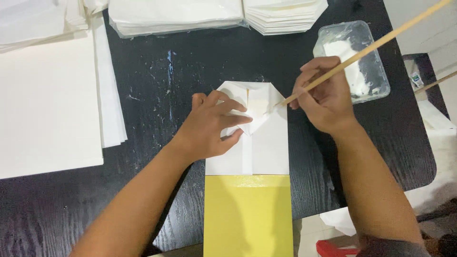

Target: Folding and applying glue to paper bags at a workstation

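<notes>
A folded white paper bag (pixel 266 147) lies on the black table (pixel 166 76), its top end folded into flaps. My left hand (pixel 212 126) presses down on the left flaps with spread fingers. My right hand (pixel 323 97) grips a long wooden stick (pixel 376 43) like a pen. The stick's tip touches the paper fold near the bag's top right. A yellow sheet (pixel 247 216) lies under the bag's near end and reaches past the table's front edge.
A clear plastic tub (pixel 376 81) with white paste sits at the right, behind my right hand. Stacks of white paper (pixel 47 104) cover the left, with more stacks (pixel 285 14) along the back. A second stick (pixel 435 82) pokes in at the right edge.
</notes>
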